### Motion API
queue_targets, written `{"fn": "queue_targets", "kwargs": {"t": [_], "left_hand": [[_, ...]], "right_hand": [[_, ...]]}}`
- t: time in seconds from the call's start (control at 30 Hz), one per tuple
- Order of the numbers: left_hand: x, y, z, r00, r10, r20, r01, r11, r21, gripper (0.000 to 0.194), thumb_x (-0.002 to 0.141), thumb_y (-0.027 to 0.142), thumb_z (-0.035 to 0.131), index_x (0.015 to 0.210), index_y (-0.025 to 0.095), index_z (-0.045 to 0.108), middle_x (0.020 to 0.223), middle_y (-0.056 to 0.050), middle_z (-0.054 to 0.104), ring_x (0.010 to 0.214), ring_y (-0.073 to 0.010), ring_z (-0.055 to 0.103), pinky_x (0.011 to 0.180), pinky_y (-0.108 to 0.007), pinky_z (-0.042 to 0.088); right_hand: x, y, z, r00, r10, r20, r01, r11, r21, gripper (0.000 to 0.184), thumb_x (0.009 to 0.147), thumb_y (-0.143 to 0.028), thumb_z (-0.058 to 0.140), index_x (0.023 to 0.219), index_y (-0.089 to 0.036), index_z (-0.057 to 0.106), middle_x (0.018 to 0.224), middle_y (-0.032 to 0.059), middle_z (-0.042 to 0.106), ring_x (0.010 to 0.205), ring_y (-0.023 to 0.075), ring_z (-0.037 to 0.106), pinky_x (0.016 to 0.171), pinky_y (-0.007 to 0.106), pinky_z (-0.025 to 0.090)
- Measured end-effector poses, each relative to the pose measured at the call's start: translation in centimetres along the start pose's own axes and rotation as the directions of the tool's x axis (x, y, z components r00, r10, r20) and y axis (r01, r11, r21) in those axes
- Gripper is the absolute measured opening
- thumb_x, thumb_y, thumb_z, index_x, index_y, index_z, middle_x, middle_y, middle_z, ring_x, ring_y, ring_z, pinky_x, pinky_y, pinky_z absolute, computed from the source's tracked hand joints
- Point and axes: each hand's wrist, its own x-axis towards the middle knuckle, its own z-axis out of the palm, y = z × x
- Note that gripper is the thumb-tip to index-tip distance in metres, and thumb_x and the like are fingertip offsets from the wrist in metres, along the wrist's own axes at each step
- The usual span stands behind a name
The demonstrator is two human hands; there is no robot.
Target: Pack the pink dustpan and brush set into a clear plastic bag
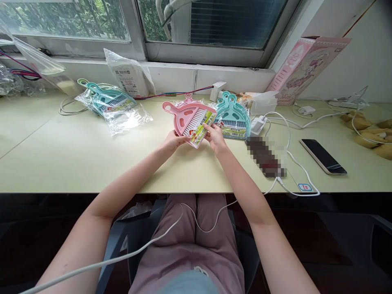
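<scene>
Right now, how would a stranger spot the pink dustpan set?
Find the pale table below the window. Near its middle, look between the left hand and the right hand for the dustpan set with a yellow-green label. Unlike the turquoise sets to either side, it is pink and held in both hands.

Likely workroom, long desk (pixel 61 163) under 2 window panes (pixel 226 24), bagged dustpan sets (pixel 107 100)
</scene>
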Motion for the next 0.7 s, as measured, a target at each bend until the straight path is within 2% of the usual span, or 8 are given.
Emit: {"fn": "queue_targets", "kwargs": {"t": [0.3, 0.57, 0.63, 0.7], "left_hand": [[-0.4, 0.1, 0.1, 0.999, 0.023, 0.026, -0.024, 0.999, 0.049, 0.054, 0.050, 0.006, 0.082, 0.101, 0.009, 0.067, 0.104, -0.012, 0.072, 0.099, -0.0266, 0.068, 0.094, -0.043, 0.054], [0.5, -0.1, -0.8, 0.995, 0.010, 0.101, -0.014, 0.999, 0.036, 0.063, 0.048, 0.009, 0.086, 0.107, 0.010, 0.066, 0.107, -0.014, 0.072, 0.103, -0.0285, 0.066, 0.095, -0.045, 0.052], [0.6, 0.4, -1.1, 0.988, -0.009, 0.154, 0.000, 0.998, 0.061, 0.062, 0.049, 0.014, 0.088, 0.107, 0.011, 0.065, 0.109, -0.014, 0.071, 0.103, -0.0271, 0.066, 0.095, -0.043, 0.051], [0.6, 1.3, -1.5, 0.973, -0.023, 0.231, -0.010, 0.990, 0.138, 0.054, 0.060, 0.030, 0.086, 0.107, 0.013, 0.066, 0.110, -0.015, 0.070, 0.101, -0.0260, 0.067, 0.094, -0.041, 0.051]], "right_hand": [[0.3, 0.0, -0.2, 0.997, 0.069, -0.018, -0.069, 0.998, -0.001, 0.006, 0.084, -0.011, 0.062, 0.083, -0.017, 0.062, 0.071, -0.0015, 0.071, 0.061, 0.0098, 0.066, 0.061, 0.021, 0.058], [0.4, 0.4, -0.1, 1.000, 0.014, -0.028, -0.014, 1.000, -0.001, 0.009, 0.081, -0.009, 0.065, 0.078, -0.017, 0.062, 0.068, -0.0020, 0.071, 0.061, 0.0102, 0.067, 0.066, 0.023, 0.059], [0.4, 0.4, -0.1, 1.000, 0.004, -0.021, -0.003, 1.000, 0.026, 0.009, 0.080, -0.009, 0.065, 0.079, -0.017, 0.062, 0.069, -0.0020, 0.071, 0.063, 0.0104, 0.068, 0.068, 0.024, 0.060], [0.4, 0.3, -0.2, 1.000, -0.008, -0.016, 0.009, 0.998, 0.064, 0.009, 0.079, -0.008, 0.065, 0.079, -0.017, 0.063, 0.071, -0.0018, 0.072, 0.065, 0.0104, 0.068, 0.069, 0.024, 0.059]]}}
